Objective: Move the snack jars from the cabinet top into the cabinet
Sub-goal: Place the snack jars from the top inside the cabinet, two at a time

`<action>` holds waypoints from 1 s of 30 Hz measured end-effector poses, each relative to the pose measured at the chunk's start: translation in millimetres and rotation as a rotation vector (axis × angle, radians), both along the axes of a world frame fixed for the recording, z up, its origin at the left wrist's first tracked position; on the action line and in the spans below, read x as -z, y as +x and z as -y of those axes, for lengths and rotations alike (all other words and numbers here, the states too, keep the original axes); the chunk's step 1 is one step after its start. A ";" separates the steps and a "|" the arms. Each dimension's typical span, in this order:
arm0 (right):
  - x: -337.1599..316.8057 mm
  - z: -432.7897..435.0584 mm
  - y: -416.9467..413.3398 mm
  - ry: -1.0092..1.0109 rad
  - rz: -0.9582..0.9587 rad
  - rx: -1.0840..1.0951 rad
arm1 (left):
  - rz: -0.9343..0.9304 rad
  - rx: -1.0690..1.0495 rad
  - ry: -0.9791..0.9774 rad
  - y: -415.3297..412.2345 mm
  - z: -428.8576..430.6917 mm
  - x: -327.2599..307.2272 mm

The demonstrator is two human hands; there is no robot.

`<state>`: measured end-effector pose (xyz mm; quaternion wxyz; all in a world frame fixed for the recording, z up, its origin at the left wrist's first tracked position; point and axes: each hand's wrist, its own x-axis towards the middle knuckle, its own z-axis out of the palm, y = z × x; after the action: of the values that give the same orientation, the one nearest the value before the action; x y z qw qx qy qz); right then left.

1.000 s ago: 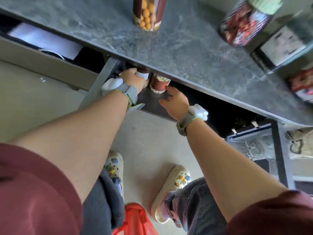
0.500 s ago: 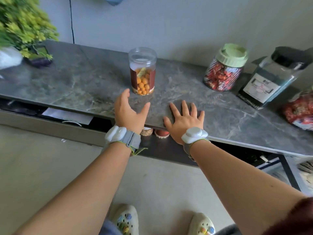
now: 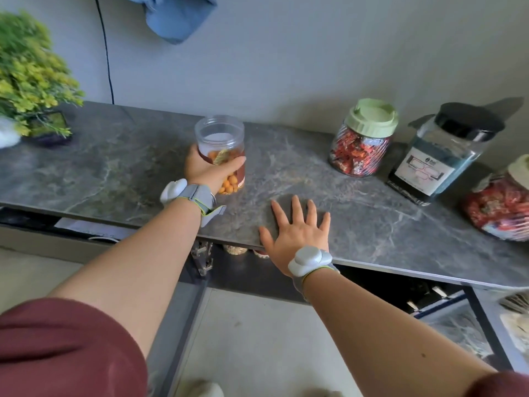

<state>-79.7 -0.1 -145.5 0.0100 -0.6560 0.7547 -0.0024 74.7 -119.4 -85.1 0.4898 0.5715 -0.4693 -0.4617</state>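
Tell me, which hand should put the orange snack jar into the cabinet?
Probably the left hand: its fingers already wrap the orange snack jar. The right hand lies flat and empty on the cabinet top, apart from the jar.

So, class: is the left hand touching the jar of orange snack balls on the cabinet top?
Touching. The head view shows the left hand wrapped around the jar, thumb and fingers pressed on its sides.

Home: snack jars (image 3: 361, 138), potted plant (image 3: 31, 81)
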 end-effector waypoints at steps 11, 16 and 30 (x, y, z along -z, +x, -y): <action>-33.3 -30.3 -64.3 -0.428 0.784 0.201 | -0.012 0.137 0.006 -30.6 -101.6 7.8; -89.8 -24.5 -139.9 -0.692 0.471 0.208 | 0.005 0.144 -0.019 -73.1 -126.2 7.4; -114.2 20.7 -261.2 -0.710 0.758 0.507 | 0.089 0.119 -0.078 -123.3 -114.5 10.0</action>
<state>-340.9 -20.8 -31.3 0.0578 -0.3712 0.7849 -0.4927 -48.5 -4.9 -95.0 0.4618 0.5434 -0.5414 -0.4454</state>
